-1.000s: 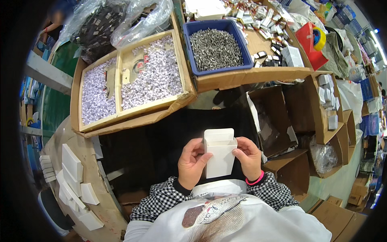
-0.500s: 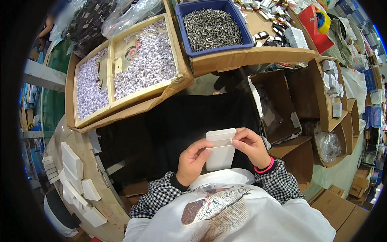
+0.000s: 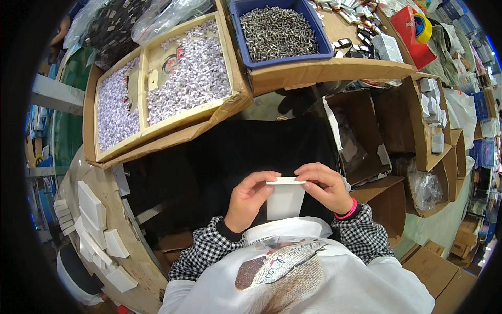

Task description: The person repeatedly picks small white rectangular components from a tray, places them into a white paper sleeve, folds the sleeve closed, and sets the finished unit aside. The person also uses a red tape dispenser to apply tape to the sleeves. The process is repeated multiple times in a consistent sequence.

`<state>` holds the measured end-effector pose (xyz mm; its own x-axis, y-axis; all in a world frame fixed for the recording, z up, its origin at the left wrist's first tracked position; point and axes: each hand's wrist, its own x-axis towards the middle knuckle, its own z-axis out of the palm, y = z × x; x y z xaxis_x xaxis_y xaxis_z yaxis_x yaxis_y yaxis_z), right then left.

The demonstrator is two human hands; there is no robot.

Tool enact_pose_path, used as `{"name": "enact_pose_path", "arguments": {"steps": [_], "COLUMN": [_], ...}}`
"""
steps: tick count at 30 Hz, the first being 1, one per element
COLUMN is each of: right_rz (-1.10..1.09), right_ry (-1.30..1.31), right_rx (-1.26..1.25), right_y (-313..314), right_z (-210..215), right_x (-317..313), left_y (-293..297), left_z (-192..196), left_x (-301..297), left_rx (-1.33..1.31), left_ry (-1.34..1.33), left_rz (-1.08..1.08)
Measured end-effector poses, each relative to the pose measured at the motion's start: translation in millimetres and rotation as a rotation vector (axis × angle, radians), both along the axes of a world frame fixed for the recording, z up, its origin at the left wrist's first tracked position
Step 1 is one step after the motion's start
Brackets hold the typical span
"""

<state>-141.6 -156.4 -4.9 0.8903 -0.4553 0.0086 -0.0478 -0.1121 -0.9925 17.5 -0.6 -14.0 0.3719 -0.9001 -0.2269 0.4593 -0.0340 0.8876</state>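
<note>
Between my two hands, in front of my body, is a small white cardboard box [image 3: 285,202]. Its end flap is folded down and makes a narrow strip across the top. My left hand [image 3: 250,199] pinches the left corner of that end with thumb and fingers. At the right corner, my right hand [image 3: 325,188] does the same, with a pink band at its wrist. The box stands roughly upright, its broad side facing me. Whatever lies inside it is hidden.
A wooden divided tray [image 3: 189,118] of small whitish pieces stands ahead to the left. Beside it is a blue bin [image 3: 285,62] of small metal parts. White boxes [image 3: 92,205] lie on the left table [image 3: 137,272]. Open cardboard cartons [image 3: 361,133] stand at right.
The box's end flap, raised half a second ago, is now folded down over the opening. Both hands have shifted slightly and keep hold of its top corners.
</note>
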Motion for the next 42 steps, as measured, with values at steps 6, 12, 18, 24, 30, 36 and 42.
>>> {"name": "enact_pose_path", "arguments": {"steps": [6,12,18,24,30,36,42], "right_rz": [0.112,0.222,0.215,0.148,0.093,-0.006,-0.148], "right_ry": [-0.019,0.081,0.060,0.067,0.070,0.104,0.161], "right_rx": [-0.063,-0.327,-0.343,-0.361,-0.392,-0.579,-0.677], "right_y": [-12,-20,-13,-11,-7,-2,13], "right_z": [14,39,43,44,42,43,49], "right_x": [5,12,12,3,2,5,8], "left_y": [2,-2,-4,-6,-15,-12,-19], "left_z": [6,12,18,16,2,-1,3], "left_x": [-4,-9,-12,-16,-15,-31,-47], "left_rx": [-0.079,-0.026,-0.050,-0.022,-0.192,-0.050,0.206], "left_ry": [-0.084,0.002,-0.182,-0.321,-0.401,-0.273,-0.678], "left_rz": [-0.066,-0.052,-0.008,-0.063,-0.088,-0.022,-0.058]}}
